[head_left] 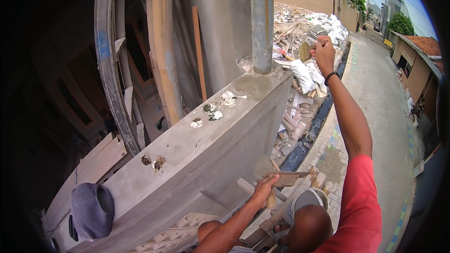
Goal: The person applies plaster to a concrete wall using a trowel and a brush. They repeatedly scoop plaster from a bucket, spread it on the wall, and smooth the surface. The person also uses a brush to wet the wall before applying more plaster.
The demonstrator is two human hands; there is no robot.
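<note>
My right hand [324, 54] is raised at the upper right, closed around the handle of a small trowel [306, 51] with a mortar-coloured blade. Lower down, my left hand [264, 191] grips a flat metal trowel [288, 178] by its wooden handle, with the plate roughly level. A grey lump of wet mortar [263, 166] shows at the plate's far left side. Left of both hands runs a grey plastered wall [206, 152]. White and dark patches [213, 111] mark its top, and a damp patch [253, 84] lies beside a rusty metal pipe [262, 28].
A knitted cap [92, 211] sits on the wall's near end, beside a black object [73, 228]. A bucket [309, 199] stands by my knee. Bamboo poles [164, 51] and a ladder-like frame [110, 61] lean behind. Rubble [290, 126], a drain [300, 152] and a road [379, 112] lie right.
</note>
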